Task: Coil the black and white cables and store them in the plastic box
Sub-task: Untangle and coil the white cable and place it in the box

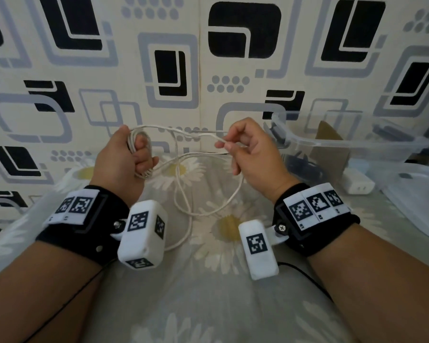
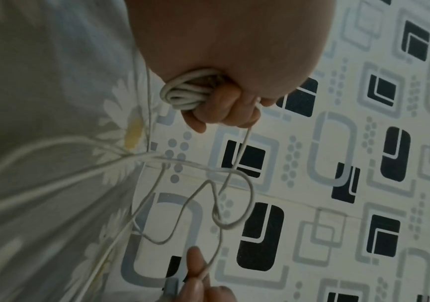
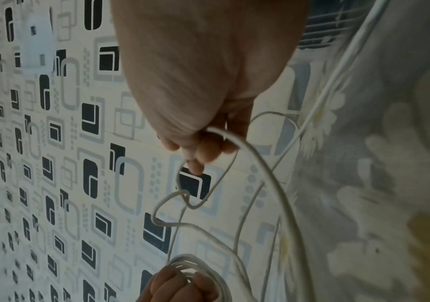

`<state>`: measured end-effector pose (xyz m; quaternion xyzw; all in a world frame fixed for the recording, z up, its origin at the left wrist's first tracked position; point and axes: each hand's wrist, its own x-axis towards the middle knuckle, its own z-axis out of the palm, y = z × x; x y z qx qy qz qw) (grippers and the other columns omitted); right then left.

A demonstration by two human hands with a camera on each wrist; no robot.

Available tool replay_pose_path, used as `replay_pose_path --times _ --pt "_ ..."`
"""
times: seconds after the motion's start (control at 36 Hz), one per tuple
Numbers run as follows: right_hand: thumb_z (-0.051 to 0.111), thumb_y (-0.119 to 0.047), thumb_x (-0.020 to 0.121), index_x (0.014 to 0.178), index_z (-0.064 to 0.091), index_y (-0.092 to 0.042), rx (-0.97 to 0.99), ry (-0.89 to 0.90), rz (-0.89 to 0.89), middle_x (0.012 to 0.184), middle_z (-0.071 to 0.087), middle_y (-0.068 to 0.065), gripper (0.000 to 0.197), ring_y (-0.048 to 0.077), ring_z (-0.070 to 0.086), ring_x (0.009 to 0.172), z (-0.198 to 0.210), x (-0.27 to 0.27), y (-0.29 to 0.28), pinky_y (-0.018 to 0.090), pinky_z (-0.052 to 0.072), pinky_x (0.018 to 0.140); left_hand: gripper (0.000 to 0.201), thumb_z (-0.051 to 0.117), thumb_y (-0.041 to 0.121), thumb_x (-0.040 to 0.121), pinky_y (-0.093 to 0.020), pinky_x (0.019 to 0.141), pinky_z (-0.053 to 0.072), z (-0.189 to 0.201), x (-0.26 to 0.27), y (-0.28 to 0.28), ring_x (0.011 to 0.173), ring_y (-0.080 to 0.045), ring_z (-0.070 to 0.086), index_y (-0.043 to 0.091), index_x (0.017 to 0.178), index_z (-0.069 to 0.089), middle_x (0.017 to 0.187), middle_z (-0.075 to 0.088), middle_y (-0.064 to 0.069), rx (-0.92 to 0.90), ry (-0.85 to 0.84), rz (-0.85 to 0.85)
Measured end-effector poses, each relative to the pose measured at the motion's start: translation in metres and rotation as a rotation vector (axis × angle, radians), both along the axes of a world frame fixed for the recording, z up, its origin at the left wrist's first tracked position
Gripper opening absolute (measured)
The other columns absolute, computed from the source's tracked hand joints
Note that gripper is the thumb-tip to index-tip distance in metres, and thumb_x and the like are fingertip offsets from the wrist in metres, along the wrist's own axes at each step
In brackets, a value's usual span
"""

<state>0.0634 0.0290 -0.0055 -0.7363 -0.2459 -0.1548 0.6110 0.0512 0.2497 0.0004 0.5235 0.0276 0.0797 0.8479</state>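
The left hand (image 1: 124,154) grips a bundle of white cable (image 1: 183,194) loops above the daisy-print bed (image 1: 208,293). The right hand (image 1: 253,154) pinches a loose strand. Farther right sits the plastic box (image 1: 357,142), black cable (image 1: 305,164) inside.

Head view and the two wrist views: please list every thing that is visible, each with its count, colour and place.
cable: one, white; part coiled in the left hand, the rest hanging in loose loops down to the bedsheet.
box: one, clear plastic; right, by the wall, with something dark inside.
lid: one, clear; far right, on the bedsheet.
charger: one, white; in front of the box.
bedsheet: one, grey with white daisies; under everything.
wall: cream with black and grey shapes; behind.
wrist cameras: two, white with black markers; on black wrist straps.
left hand: grips the coil.
right hand: pinches a loose strand of the cable.
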Motion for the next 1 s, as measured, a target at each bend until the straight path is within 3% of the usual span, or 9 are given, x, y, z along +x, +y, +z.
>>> replay_pose_path --times 0.06,0.14,0.28,0.47,0.58,0.67,0.75,0.86,1.0 --pt "0.050 0.004 0.094 0.086 0.050 -0.024 -0.004 -0.095 -0.079 0.090 0.066 -0.004 0.029 0.009 0.069 0.091 0.003 0.001 0.000 0.019 0.048 0.062 0.050 0.025 0.043 0.103 -0.025 0.073 0.042 0.000 0.000 -0.001 0.034 -0.011 0.017 0.019 0.062 0.037 0.038 0.024 0.008 -0.013 -0.001 -0.004" --pt "0.049 0.006 0.093 0.090 0.052 -0.019 0.032 -0.235 -0.132 0.090 0.062 -0.003 0.026 0.004 0.067 0.090 0.010 -0.002 0.000 0.017 0.050 0.079 0.050 0.026 0.044 0.103 -0.025 0.072 0.042 0.000 -0.001 -0.004 0.034 -0.011 0.018 0.018 0.062 0.038 0.039 0.024 0.007 -0.039 0.001 -0.009" --pt "0.049 0.003 0.092 0.089 0.054 -0.025 0.032 -0.449 -0.263 0.084 0.059 -0.017 0.029 0.016 0.063 0.086 0.020 -0.008 -0.003 0.024 0.051 0.079 0.049 0.026 0.042 0.104 -0.024 0.073 0.042 0.003 -0.003 -0.003 0.036 -0.011 0.018 0.019 0.061 0.037 0.040 0.024 0.008 -0.083 -0.010 0.035" --pt "0.046 0.000 0.094 0.107 0.060 -0.010 0.218 -0.542 -0.517 0.100 0.061 -0.007 0.022 0.002 0.061 0.093 0.030 -0.005 -0.020 0.020 0.050 0.085 0.049 0.026 0.042 0.103 -0.022 0.067 0.042 0.000 0.004 0.011 0.040 -0.012 0.021 0.020 0.061 0.037 0.045 0.026 0.007 -0.154 0.018 0.112" --pt "0.047 -0.002 0.092 0.109 0.068 -0.011 -0.217 -0.638 -0.579 0.101 0.062 -0.006 0.029 0.008 0.055 0.096 0.029 -0.007 -0.019 0.019 0.043 0.084 0.043 0.029 0.039 0.103 -0.023 0.061 0.035 -0.007 0.011 0.017 0.043 -0.012 0.018 0.021 0.065 0.038 0.049 0.031 0.007 -0.105 0.012 0.174" --pt "0.052 -0.009 0.088 0.099 0.074 -0.016 -0.549 -0.547 -0.518 0.101 0.064 0.000 0.025 0.022 0.048 0.102 0.026 -0.005 -0.008 0.027 0.037 0.087 0.044 0.030 0.037 0.104 -0.026 0.061 0.030 -0.010 0.011 0.011 0.042 -0.011 0.019 0.020 0.065 0.039 0.050 0.034 0.008 -0.009 -0.021 0.178" --pt "0.053 -0.009 0.092 0.109 0.072 -0.018 -0.788 -0.319 -0.472 0.106 0.056 0.001 0.027 0.021 0.047 0.105 0.022 -0.001 -0.006 0.025 0.036 0.089 0.051 0.029 0.040 0.104 -0.026 0.074 0.040 -0.008 0.006 0.001 0.039 -0.012 0.019 0.020 0.059 0.043 0.046 0.030 0.006 0.091 -0.035 0.127" --pt "0.060 -0.017 0.091 0.118 0.064 -0.024 -0.648 -0.066 -0.226 0.088 0.056 -0.009 0.027 0.004 0.052 0.074 0.016 -0.005 -0.006 0.019 0.041 0.073 0.055 0.028 0.041 0.104 -0.029 0.086 0.044 -0.005 -0.001 -0.008 0.040 -0.013 0.018 0.023 0.055 0.044 0.048 0.025 0.005 0.165 -0.072 0.051" --pt "0.065 -0.039 0.088 0.140 0.030 -0.040 -0.420 0.027 -0.055 0.088 0.063 -0.006 0.062 0.007 0.063 0.077 0.008 -0.010 0.004 0.025 0.050 0.078 0.058 0.030 0.045 0.103 -0.032 0.091 0.044 -0.007 -0.005 -0.011 0.041 -0.014 0.018 0.025 0.052 0.049 0.048 0.022 0.006 0.285 -0.125 -0.057"
